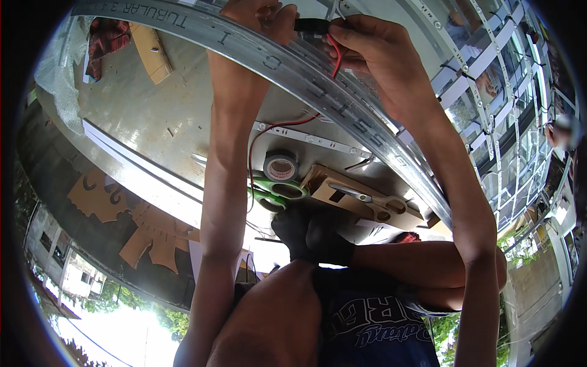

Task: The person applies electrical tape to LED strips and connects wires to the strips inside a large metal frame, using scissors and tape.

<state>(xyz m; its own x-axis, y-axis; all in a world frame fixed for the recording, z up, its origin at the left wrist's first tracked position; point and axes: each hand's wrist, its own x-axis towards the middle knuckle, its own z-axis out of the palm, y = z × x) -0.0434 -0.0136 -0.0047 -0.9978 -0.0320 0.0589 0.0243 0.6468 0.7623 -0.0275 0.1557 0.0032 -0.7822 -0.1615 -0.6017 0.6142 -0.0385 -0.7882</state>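
Our right hand point(382, 54) pinched a smooth black piece point(312, 25); beyond the shiny metal bar point(293, 76), we couldn't tell what our curled left hand point(267, 19) held.

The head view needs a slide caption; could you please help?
Left hand and right hand at a short black piece and thin red wire, beside a long silver metal bar.

This looks like a workshop, shown by a grey roll of tape point(280, 166) with green-handled scissors point(264, 183) just below it, a red wire point(287, 124) and a strip of LEDs point(306, 139) just above, a lettered metal bar point(318, 95) farther up and right, and brown cutouts point(153, 243) to its lower left.
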